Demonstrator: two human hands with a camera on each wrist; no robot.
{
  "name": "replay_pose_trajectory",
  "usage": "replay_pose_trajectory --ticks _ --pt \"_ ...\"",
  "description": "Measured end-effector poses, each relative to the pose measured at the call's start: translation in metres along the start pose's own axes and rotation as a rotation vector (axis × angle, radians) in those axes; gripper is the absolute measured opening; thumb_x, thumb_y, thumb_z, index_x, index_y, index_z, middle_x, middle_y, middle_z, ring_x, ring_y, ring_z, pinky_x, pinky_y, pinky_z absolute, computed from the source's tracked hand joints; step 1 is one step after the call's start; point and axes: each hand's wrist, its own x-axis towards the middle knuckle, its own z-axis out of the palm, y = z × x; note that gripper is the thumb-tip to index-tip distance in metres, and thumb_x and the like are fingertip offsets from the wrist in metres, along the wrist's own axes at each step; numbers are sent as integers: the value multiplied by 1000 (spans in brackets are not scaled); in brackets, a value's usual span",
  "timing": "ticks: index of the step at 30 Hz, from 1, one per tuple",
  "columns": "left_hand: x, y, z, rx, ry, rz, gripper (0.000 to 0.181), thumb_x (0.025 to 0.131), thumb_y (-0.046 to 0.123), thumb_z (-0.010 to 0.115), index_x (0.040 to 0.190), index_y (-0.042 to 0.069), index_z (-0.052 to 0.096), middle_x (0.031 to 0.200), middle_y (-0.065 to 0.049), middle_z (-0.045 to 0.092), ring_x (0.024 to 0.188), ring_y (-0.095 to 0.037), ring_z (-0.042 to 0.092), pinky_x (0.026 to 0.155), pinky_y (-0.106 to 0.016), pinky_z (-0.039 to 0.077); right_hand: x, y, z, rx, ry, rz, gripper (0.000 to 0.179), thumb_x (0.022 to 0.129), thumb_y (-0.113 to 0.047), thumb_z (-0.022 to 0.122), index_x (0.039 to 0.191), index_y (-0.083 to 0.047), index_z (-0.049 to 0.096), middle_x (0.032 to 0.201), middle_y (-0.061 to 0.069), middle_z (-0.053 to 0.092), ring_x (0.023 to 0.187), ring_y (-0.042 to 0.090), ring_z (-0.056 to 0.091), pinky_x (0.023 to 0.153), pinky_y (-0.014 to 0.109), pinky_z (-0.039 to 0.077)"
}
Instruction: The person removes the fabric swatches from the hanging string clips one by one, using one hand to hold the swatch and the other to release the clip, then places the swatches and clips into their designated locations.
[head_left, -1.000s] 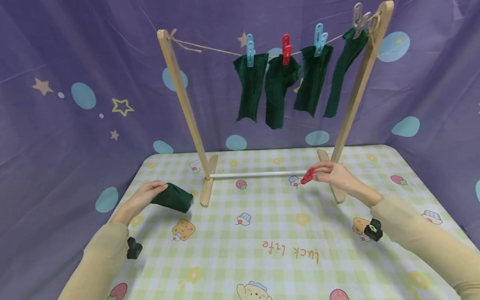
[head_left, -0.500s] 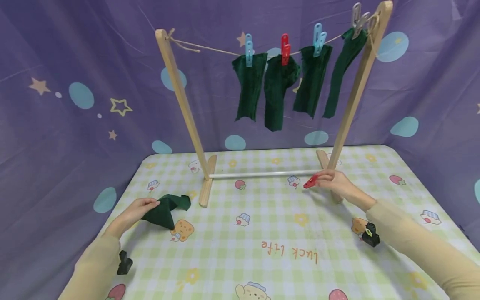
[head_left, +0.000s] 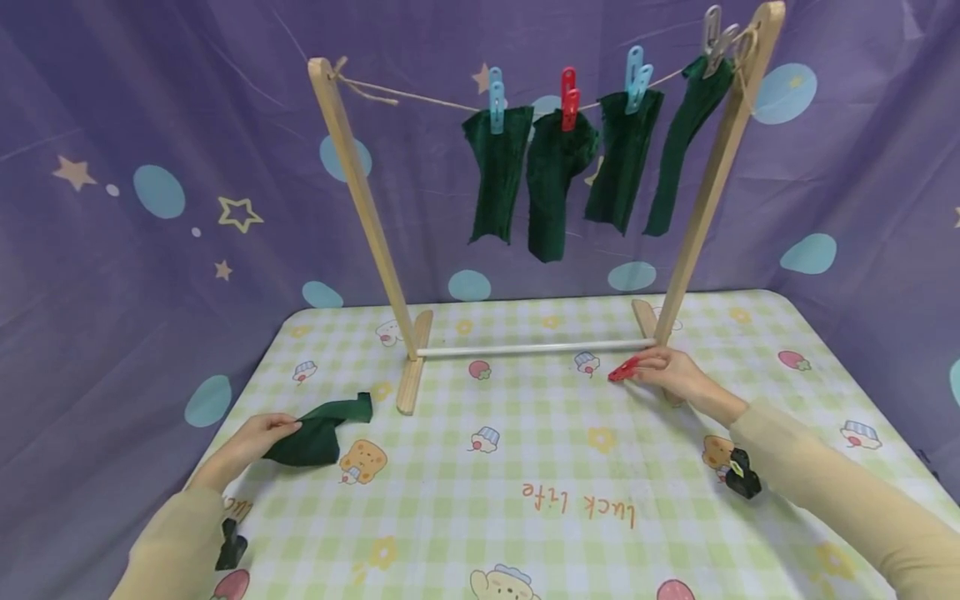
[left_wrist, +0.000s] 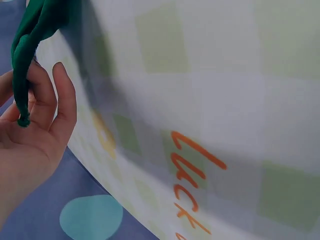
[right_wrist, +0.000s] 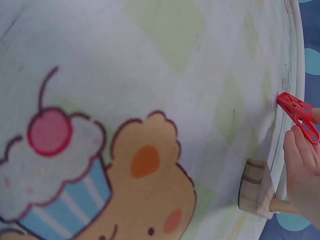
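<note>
In the head view my left hand pinches a dark green velvety cloth piece by one edge, low over the left of the table. The left wrist view has the same cloth draped across the fingers, its folded end hanging over the palm. Over by the rack's right foot, my right hand holds a red clothespin between thumb and fingers, tip pointing left. Similar green cloths hang on the string: a blue clothespin holds the leftmost, and a red clothespin its neighbour.
A wooden rack with a left post and right post stands at the table's back. Its string runs between the post tops; a white rod joins the feet. Farther right hang cloths under another blue clothespin and a grey one.
My left hand has moved down and toward me with the green cloth, which has unfolded from a compact bundle. My right hand has lowered slightly, still holding the red clothespin.
</note>
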Motion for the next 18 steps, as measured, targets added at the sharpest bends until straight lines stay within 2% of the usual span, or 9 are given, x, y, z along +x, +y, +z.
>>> replay_pose_trajectory --ticks 4,8,13,16,18 --pt "-2 -6 -1 25 10 -16 43 92 25 47 108 -15 51 109 -29 51 100 -35 48 80 -40 42 -2 2 2 17 -2 -15 48 83 -9 61 120 14 41 115 30 51 78 -6 56 72 14 45" --pt "-3 -13 -2 36 27 -31 43 91 24 49 106 -17 51 104 -28 54 93 -28 51 77 -38 43 -2 2 2 -16 -4 -41 46 82 -7 60 118 16 42 113 32 51 76 -8 55 70 13 45" --pt "-6 -20 -3 59 47 -33 40 90 21 51 103 -17 53 101 -27 56 88 -24 53 75 -37 44 -2 3 3 -86 -10 -37 43 82 -5 60 116 16 44 111 31 52 64 -7 53 53 16 44" --pt "-8 -23 -4 65 54 -30 39 89 20 52 102 -17 53 100 -26 57 86 -19 53 74 -35 44 -3 4 4 -129 -8 -45 41 82 -4 60 114 16 45 109 30 54 65 -6 54 52 16 43" --pt "-9 -25 -4 62 53 -33 40 89 21 53 103 -17 53 100 -26 57 84 -14 52 73 -31 44 -4 4 5 -151 -1 -58 41 81 -4 61 113 17 46 107 30 56 71 -5 56 55 16 44"
